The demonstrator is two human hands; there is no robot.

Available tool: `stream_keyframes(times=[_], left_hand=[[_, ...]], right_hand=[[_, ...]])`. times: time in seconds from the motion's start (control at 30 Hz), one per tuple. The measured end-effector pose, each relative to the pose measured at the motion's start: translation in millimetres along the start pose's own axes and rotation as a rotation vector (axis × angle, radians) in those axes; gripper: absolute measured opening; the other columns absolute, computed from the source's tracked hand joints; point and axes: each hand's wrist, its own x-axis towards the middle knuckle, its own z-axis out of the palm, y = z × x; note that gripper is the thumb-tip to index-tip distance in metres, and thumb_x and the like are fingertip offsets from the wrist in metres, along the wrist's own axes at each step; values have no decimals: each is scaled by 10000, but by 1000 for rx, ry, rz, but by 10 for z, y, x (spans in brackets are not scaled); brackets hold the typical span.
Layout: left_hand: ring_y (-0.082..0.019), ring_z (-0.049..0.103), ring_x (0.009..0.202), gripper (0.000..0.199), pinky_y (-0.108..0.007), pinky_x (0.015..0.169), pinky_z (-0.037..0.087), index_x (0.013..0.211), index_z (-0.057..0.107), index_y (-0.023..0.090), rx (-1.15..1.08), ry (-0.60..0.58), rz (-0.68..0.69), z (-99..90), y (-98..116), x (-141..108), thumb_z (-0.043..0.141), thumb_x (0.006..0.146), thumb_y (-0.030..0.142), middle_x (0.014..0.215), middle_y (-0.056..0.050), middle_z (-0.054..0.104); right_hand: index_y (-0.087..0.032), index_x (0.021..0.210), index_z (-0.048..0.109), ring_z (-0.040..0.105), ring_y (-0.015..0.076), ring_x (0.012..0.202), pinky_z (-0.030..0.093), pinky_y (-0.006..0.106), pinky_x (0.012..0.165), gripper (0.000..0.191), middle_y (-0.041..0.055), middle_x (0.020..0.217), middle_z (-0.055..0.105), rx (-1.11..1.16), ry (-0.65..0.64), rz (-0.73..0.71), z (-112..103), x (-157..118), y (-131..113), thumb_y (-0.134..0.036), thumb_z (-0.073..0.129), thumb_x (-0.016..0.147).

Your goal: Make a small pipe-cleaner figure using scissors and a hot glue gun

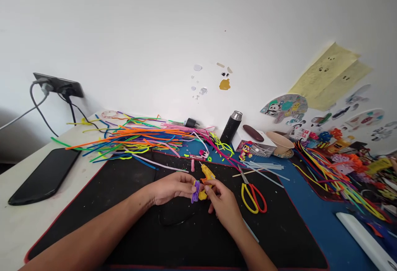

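Small bundle of purple, fuzzy-looking looped strands (194, 195) — that is what I have in my left hand (175, 188), just below the yellow glue gun with the orange trigger (208, 172). My left thumb and fingers are closed on it in a pinch. My right hand (223, 200) is close beside it, below and slightly right of the glue gun, fingers curled and thumb bent in; I cannot tell whether its fingertips grip anything. A yellow bit shows between my hands, and I cannot tell whether it belongs to the bundle or to the gun's handle.

The glue gun lies on a black desk mat with a red edge (139, 238). Just beyond its nozzle is a small pink piece (192, 165). Right of the gun lie scissors with one yellow and one red handle (246, 183), with translucent pale sticks (266, 166) beyond them. Farther back on that side, a black bottle with a silver cap (230, 129) leans beside a white box (256, 142). Left of and beyond the gun spreads a heap of long, multicoloured fuzzy stems (145, 134) — orange and blue ones among them.
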Motion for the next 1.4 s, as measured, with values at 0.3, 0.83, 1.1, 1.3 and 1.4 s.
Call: stream_keyframes(times=[0.3, 0.83, 1.1, 1.3, 1.4], left_hand=[[-197, 715, 865, 194, -289, 855, 523, 888, 803, 148, -153, 37, 113, 79, -57, 62, 884, 745, 252, 972, -109, 789], [-242, 722, 983, 224, -343, 945, 525, 971, 802, 144, -179, 88, 325, 115, 14, 54, 831, 820, 308, 1113, -155, 782], [-285, 706, 1010, 286, -372, 902, 540, 1007, 812, 144, -237, 128, 411, 140, 118, 11, 836, 808, 349, 1128, -158, 771], [-264, 697, 905, 257, -341, 754, 538, 971, 805, 154, -241, 156, 444, 156, 209, -44, 831, 793, 338, 1063, -145, 782], [-279, 693, 919, 270, -346, 740, 534, 977, 810, 150, -231, 153, 463, 160, 234, -65, 819, 801, 354, 1069, -153, 777]], right_hand=[[-182, 1076, 677, 671, 171, 458, 282, 177, 295, 514, 17, 770, 644, 321, 102, 29, 156, 71, 60, -648, 684, 857], [-217, 869, 502, 706, 166, 535, 379, 153, 341, 536, -7, 790, 657, 679, 157, 3, 363, 94, -211, -610, 846, 747], [-204, 840, 561, 644, 126, 510, 372, 161, 361, 488, -11, 736, 625, 769, 170, 4, 468, 164, -369, -624, 806, 793], [-184, 987, 660, 666, 139, 550, 389, 165, 368, 507, 10, 791, 646, 793, 50, 16, 500, 200, -485, -646, 776, 814], [-192, 1108, 677, 672, 146, 621, 426, 175, 391, 519, 44, 914, 684, 820, -3, 1, 447, 223, -542, -605, 794, 817]])
